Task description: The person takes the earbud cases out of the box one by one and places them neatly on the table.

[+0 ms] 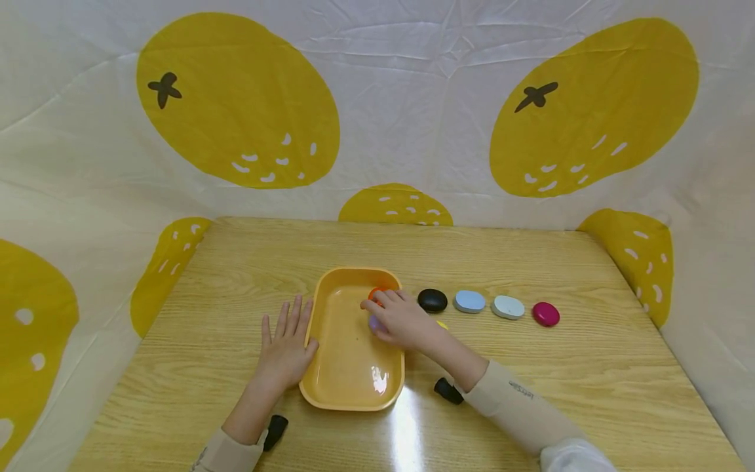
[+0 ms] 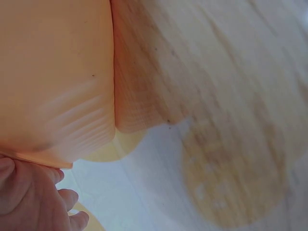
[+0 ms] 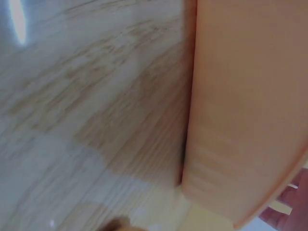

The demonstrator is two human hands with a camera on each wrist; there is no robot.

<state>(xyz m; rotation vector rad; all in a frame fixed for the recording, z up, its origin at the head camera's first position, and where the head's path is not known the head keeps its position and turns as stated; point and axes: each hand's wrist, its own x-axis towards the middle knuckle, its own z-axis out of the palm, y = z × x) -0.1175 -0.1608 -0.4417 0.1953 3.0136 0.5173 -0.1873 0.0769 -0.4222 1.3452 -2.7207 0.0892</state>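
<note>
A shallow orange plastic tray [image 1: 354, 387] stands on the table. My left hand [image 1: 284, 357] rests at its left rim with fingers straight and spread; the left wrist view has that hand beside the tray's outer wall [image 2: 57, 72]. Reaching over the right rim, my right hand [image 1: 407, 321] pinches a small rounded purple piece [image 1: 375, 323] between thumb and fingers, low inside the tray. An orange-red round piece [image 1: 375, 294] lies just beyond, partly hidden by the fingers. In the right wrist view, only some fingers [image 3: 279, 216] show past the rim.
Right of the tray is a row of smooth rounded pieces: black [image 1: 432, 301], light blue [image 1: 469, 301], pale mint [image 1: 508, 307] and crimson [image 1: 546, 314]. A yellow piece [image 1: 442, 324] peeks from behind the right wrist. A cloth [image 1: 413, 118] with yellow fruit shapes hangs behind the table.
</note>
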